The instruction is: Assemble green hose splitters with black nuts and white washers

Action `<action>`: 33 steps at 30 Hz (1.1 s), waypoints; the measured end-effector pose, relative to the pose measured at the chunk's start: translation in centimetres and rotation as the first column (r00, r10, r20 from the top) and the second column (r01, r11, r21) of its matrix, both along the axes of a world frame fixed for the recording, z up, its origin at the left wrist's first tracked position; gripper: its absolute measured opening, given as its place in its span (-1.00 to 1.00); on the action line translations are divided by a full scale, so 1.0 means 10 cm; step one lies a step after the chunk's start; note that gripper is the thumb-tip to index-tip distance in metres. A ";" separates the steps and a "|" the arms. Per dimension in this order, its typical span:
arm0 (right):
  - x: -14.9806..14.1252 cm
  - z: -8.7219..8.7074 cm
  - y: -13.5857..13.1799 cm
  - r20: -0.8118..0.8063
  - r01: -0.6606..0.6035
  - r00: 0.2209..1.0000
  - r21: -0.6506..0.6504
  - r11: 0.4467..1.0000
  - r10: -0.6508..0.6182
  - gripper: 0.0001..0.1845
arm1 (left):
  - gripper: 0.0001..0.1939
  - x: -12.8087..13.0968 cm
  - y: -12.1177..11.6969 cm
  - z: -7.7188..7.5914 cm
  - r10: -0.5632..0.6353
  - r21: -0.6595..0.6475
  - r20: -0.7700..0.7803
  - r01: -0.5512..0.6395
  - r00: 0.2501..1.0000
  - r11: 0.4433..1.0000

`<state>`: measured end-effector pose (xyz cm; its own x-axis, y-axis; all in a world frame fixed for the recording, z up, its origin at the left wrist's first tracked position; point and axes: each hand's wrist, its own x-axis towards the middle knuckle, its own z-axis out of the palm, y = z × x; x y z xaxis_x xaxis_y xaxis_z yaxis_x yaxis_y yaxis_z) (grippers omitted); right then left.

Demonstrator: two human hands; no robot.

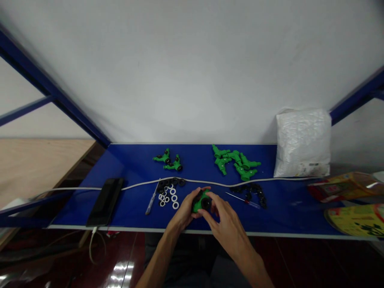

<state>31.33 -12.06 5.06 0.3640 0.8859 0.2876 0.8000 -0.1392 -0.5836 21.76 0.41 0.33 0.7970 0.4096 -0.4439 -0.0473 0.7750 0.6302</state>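
Note:
My left hand [184,210] is closed around a green plastic hose splitter [197,206], just above the front of the blue table. With thumb and fingers, my right hand [228,222] grips the black round collar [206,203] on the splitter's near end. Part of the splitter is hidden by my fingers. Left of my hands lie white ring washers [173,198], several black rings [181,182] and a clear-handled screwdriver [151,204]. On the right are a second screwdriver [251,204] and a cluster of small black parts [261,197].
Two green splitters with black parts [174,165] lie at the back; several plain green splitters [240,160] are heaped to their right. A white cable [207,183] crosses the blue table [129,160]. A black phone [105,202], a white plastic package [303,144] and colourful packets [357,220] flank the sides.

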 end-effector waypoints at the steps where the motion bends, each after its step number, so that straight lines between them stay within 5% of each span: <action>1: 0.01 0.01 -0.02 0.004 -0.061 0.998 -0.010 0.998 0.061 -0.66 | -0.33 0.00 0.00 0.00 0.004 -0.001 0.005 -0.004 1.000 1.000; 3: 0.03 0.03 -0.04 0.043 -0.114 0.992 -0.037 0.993 0.116 -0.64 | -0.34 0.00 0.00 -0.01 0.012 -0.001 0.013 -0.012 1.000 1.000; 11: -0.05 -0.03 0.01 0.141 0.074 0.988 -0.045 0.996 -0.067 -0.77 | -0.38 0.00 -0.02 0.01 0.027 0.027 0.054 -0.029 0.998 0.999; 18: -0.04 0.02 -0.06 0.193 -0.065 0.978 -0.093 0.994 0.082 -0.63 | -0.39 -0.01 -0.04 0.03 0.042 0.053 0.049 -0.044 0.998 0.998; 22: -0.09 -0.01 0.01 0.200 0.056 0.979 -0.093 0.994 -0.036 -0.81 | -0.41 0.00 -0.06 0.03 0.051 0.079 0.056 -0.055 0.997 0.995; 26: -0.13 0.00 0.03 0.202 0.156 0.970 -0.091 0.983 -0.136 -0.68 | -0.42 0.01 -0.06 0.00 0.068 0.099 0.060 -0.074 0.996 0.992; 33: -0.08 0.09 -0.07 0.234 -0.007 0.972 -0.113 0.994 0.034 -0.72 | -0.41 -0.01 -0.05 -0.03 0.032 0.107 0.086 -0.041 0.996 0.993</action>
